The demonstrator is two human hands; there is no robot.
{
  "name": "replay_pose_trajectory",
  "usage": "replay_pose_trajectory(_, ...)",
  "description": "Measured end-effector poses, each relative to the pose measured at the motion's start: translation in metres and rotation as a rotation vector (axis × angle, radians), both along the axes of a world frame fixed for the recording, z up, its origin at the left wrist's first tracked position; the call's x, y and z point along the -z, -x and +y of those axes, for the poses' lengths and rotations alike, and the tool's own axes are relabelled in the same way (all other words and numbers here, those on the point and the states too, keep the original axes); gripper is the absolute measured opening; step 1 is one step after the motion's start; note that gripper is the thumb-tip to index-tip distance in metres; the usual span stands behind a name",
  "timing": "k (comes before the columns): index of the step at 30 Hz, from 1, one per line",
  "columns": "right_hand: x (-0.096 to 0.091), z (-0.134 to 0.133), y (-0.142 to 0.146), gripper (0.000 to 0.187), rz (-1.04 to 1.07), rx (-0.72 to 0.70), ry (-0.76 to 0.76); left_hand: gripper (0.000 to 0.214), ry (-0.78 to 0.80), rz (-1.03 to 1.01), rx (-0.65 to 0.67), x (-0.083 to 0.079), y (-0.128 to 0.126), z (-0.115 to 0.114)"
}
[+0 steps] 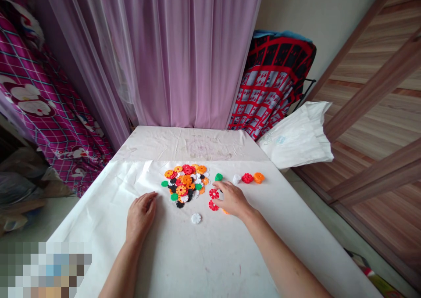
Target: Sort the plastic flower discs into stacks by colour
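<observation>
Purple curtain (184, 56) behind; white-covered table (171, 263), faintly marked; heap of mixed notched discs (182, 189) near centre, most apparently left to do; left hand (141, 210) palm-down beside it, grip unclear; right hand (232, 199), thumb and forefinger apart, at two red discs (213, 193); four single-colour bunches (247, 178) beyond, seemingly done; lone white disc (196, 218) nearer.

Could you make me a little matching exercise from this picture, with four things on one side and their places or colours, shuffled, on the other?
Things
1. left hand
2. right hand
3. heap of discs
4. curtain

Places or colours
A. purple, beyond the table
B. beside two red discs
C. mixed orange, red, green, black and white
D. left of the heap

Pairs: 1-D, 2-B, 3-C, 4-A
</observation>
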State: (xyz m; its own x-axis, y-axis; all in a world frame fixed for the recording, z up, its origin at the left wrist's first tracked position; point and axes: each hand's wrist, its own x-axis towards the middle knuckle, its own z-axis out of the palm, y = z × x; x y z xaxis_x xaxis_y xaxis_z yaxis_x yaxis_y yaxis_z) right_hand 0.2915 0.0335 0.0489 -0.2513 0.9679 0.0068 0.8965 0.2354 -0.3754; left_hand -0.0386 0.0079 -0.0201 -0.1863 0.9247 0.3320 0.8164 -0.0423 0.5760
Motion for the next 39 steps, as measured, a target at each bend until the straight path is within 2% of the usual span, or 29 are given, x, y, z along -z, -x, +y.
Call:
replay_pose_trajectory(3,0.003,-0.018,-0.008,0.045,-0.051,-0.005,0.032,0.041,0.001,0.016,-0.001,0.001,0.000,0.001)
replay_pose_trajectory(6,0.009,-0.023,-0.006,0.044,-0.072,-0.021,0.026,0.040,-0.008,0.031,0.000,0.003,0.000,0.001)
replay_pose_trajectory(28,0.028,-0.020,0.005,0.039,-0.102,-0.079,-0.020,0.039,0.003,0.051,0.011,0.000,-0.001,-0.001)
replay_pose_trajectory(34,0.018,-0.016,0.005,0.038,-0.089,-0.092,-0.010,0.037,-0.006,0.059,0.015,-0.001,-0.002,-0.002)
replay_pose_trajectory(39,0.003,0.012,0.031,0.023,0.008,-0.104,-0.076,0.037,-0.001,0.055,0.022,0.001,-0.001,-0.001)
